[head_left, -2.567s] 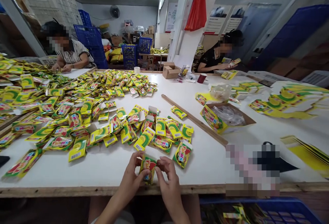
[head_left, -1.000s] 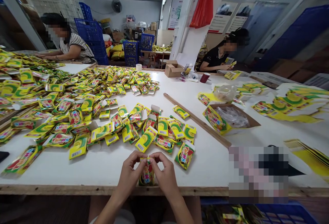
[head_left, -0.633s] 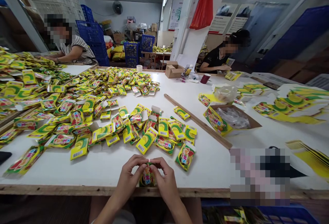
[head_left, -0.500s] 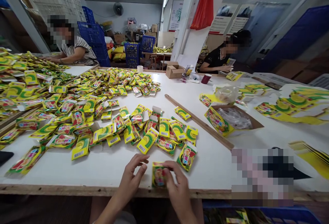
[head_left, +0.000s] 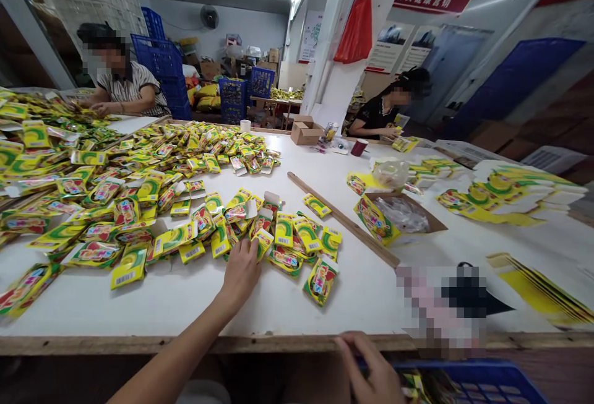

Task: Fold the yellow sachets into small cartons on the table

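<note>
left hand [head_left: 241,271] stretched onto packet [head_left: 262,239] | right hand [head_left: 371,372] low over crate [head_left: 487,380] | grips: cannot tell

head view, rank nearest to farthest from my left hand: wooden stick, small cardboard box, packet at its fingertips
1. packet, touching the left hand fingertips
2. wooden stick, right, mid-table
3. small cardboard box, far edge of the table

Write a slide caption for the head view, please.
Left hand touches a yellow carton at the edge of the pile; right hand is at a blue crate.
</note>
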`<state>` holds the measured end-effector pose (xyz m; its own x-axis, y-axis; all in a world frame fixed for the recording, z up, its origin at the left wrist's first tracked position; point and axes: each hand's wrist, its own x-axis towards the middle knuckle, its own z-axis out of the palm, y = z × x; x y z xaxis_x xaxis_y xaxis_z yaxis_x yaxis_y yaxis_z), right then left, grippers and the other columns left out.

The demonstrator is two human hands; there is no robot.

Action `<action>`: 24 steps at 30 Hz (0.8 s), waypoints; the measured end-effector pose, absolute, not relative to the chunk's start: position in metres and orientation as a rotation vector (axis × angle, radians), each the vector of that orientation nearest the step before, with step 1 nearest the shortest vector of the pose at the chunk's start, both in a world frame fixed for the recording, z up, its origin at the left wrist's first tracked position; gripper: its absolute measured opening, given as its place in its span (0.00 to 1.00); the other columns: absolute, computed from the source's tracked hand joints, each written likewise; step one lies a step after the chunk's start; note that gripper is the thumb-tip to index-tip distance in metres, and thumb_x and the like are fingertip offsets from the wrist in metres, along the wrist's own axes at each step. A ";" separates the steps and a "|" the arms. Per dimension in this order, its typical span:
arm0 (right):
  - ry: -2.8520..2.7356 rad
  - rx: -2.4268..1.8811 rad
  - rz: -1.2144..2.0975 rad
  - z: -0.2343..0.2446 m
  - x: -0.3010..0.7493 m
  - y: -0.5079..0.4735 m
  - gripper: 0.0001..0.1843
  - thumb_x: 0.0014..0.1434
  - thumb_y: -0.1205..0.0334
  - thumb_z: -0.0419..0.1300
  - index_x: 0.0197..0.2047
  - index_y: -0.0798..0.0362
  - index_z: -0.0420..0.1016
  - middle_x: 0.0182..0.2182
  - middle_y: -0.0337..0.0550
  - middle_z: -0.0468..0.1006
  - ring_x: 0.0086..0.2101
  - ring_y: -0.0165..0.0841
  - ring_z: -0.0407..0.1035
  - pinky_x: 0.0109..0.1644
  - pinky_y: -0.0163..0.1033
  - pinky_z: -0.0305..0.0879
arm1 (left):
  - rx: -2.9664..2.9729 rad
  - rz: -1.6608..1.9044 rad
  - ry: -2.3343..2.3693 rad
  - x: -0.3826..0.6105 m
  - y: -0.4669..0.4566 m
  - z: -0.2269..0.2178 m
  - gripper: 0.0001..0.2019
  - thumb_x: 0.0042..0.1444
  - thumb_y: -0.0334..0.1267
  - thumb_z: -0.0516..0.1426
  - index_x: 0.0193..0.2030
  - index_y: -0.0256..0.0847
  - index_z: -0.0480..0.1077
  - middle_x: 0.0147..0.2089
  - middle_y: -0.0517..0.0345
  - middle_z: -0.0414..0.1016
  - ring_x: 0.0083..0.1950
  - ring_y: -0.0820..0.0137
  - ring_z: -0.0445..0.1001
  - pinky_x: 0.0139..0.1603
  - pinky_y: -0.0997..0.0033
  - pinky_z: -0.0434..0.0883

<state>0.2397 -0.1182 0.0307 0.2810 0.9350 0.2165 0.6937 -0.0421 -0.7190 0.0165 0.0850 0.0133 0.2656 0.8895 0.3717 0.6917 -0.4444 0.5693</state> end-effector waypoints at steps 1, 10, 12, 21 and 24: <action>-1.488 -1.738 0.469 0.032 0.222 -0.108 0.17 0.63 0.47 0.54 0.32 0.48 0.75 0.29 0.43 0.79 0.31 0.37 0.75 0.35 0.35 0.71 | 2.240 0.969 1.459 0.013 0.085 0.015 0.18 0.53 0.27 0.56 0.52 0.37 0.67 0.46 0.44 0.73 0.52 0.50 0.71 0.52 0.48 0.66; -1.236 -1.366 0.661 0.013 0.148 -0.039 0.13 0.63 0.56 0.57 0.48 0.50 0.72 0.45 0.48 0.78 0.43 0.38 0.75 0.47 0.39 0.72 | 1.523 1.048 0.892 -0.021 0.025 0.023 0.18 0.62 0.40 0.53 0.57 0.48 0.55 0.43 0.56 0.73 0.40 0.67 0.77 0.39 0.67 0.75; -1.203 -1.303 0.715 0.007 0.140 -0.032 0.14 0.63 0.58 0.56 0.51 0.50 0.69 0.47 0.49 0.77 0.45 0.38 0.75 0.47 0.39 0.72 | 1.453 1.010 0.821 -0.022 0.014 0.019 0.19 0.62 0.40 0.54 0.59 0.49 0.56 0.47 0.54 0.72 0.43 0.66 0.77 0.42 0.66 0.75; -1.350 -1.306 0.831 0.013 0.138 -0.027 0.10 0.63 0.61 0.55 0.47 0.51 0.70 0.36 0.41 0.78 0.35 0.34 0.74 0.41 0.35 0.70 | 1.566 0.872 0.888 -0.030 0.015 0.015 0.10 0.62 0.39 0.54 0.48 0.43 0.71 0.45 0.52 0.77 0.47 0.62 0.76 0.51 0.62 0.72; -1.390 -1.347 0.774 0.020 0.139 -0.017 0.06 0.63 0.60 0.55 0.37 0.52 0.72 0.32 0.41 0.76 0.33 0.34 0.72 0.38 0.34 0.68 | 1.651 0.949 0.938 -0.025 0.019 0.017 0.09 0.62 0.39 0.54 0.41 0.42 0.75 0.47 0.50 0.77 0.53 0.59 0.73 0.55 0.60 0.69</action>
